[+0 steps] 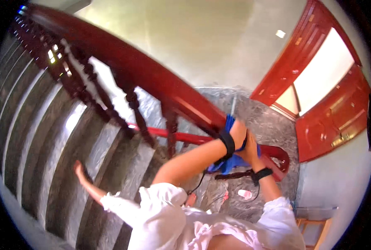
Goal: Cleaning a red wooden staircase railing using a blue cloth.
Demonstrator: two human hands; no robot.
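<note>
A blue cloth [232,164] lies against the lower end of the dark red wooden handrail [141,68], with part of it showing above my left hand and the rest hanging below. My left hand [238,133] grips the cloth at the rail; its fingers are partly hidden. Close beside it, nearly touching, my right hand [249,148] is closed on the cloth too, slightly blurred. Each wrist wears a black band, and dark cables hang near the wrists.
Stone stairs [54,150] rise at the left beside turned balusters [135,103]. A bare foot [78,168] is over a step, another [190,200] lower down. A pink slipper [245,194] lies on the landing. Red double doors [332,125] stand at right, with a wooden-framed item [323,231] below.
</note>
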